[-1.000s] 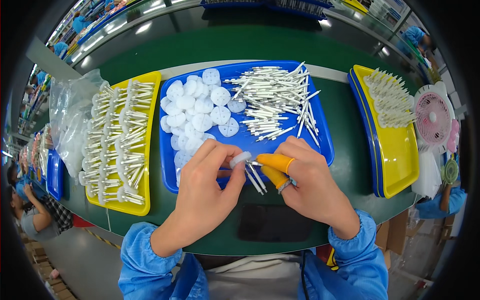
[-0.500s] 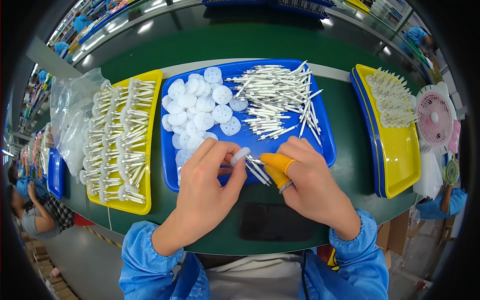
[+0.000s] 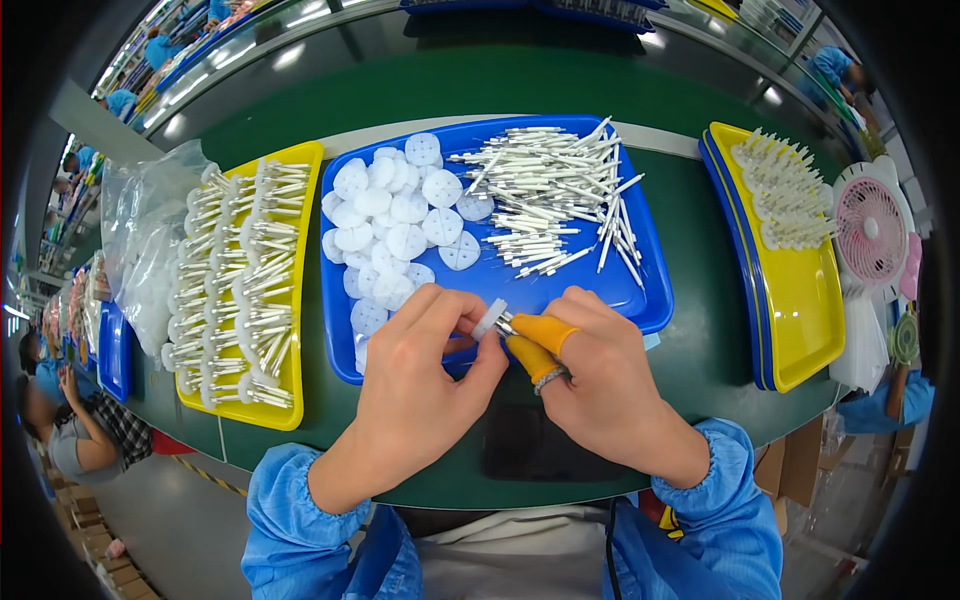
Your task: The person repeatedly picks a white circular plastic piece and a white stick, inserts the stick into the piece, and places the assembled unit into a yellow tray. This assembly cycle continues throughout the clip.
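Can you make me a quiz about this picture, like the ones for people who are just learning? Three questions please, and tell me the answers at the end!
1. What is the left hand holding?
A) a phone
B) a white disc
C) a fan

2. True or false: in the blue tray, the rods lie to the right of the loose discs.

3. Fill in the colour: the right hand wears ______ finger covers.

Key:
1. B
2. True
3. yellow
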`<state>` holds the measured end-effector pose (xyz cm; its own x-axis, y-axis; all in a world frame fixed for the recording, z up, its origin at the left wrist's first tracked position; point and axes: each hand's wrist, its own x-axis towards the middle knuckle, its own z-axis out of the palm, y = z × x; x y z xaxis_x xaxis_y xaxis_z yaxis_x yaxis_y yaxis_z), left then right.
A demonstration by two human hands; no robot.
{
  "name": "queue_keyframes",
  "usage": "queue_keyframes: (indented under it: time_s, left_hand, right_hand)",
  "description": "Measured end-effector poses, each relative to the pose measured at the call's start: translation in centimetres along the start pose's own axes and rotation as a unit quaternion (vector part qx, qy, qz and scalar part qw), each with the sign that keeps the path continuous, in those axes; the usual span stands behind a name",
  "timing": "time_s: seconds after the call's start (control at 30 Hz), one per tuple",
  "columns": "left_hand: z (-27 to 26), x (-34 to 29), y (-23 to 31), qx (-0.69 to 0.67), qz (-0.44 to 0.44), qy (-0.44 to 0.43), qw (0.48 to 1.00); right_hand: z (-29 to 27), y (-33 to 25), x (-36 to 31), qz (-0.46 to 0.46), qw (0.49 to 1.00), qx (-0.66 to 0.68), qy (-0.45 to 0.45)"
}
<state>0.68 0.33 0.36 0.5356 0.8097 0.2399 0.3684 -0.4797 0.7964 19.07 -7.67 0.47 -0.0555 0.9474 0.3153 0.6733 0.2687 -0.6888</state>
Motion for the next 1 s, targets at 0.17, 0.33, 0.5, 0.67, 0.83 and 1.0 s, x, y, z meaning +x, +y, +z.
queue_keyframes:
  time_s: [0.17,0.33,0.5,0.67,0.83,1.0]
  left_hand:
    - [-0.1,-0.3,-0.2,-0.011,0.022,0.016,1.000]
    - [0.5,-0.9,-0.4,0.013,0.009,-0.007,1.000]
    - [0.4,-0.5,-1.0,0.044,0.000,0.020,0.999]
    - [-0.6,0.4,-0.4,0.000,-0.029,0.025,0.999]
    - [-1.0,0.7,-0.6,-0.037,-0.040,0.008,0.998]
    - [-1.3,0.8,-0.3,-0.085,-0.101,0.014,0.991]
  right_hand:
    - [0.6,0.0,-0.4,0.003,0.999,0.009,0.048]
    - [1.9,0.0,-0.4,-0.012,0.996,-0.010,0.093]
    - [0.1,1.3,1.2,0.026,0.999,-0.009,0.039]
    - [-1.9,5.1,1.3,0.060,0.971,-0.225,0.047]
    - [-1.9,4.8,1.5,0.042,0.974,-0.221,0.010]
    - [-2.7,2.6,1.1,0.006,0.997,-0.072,0.004]
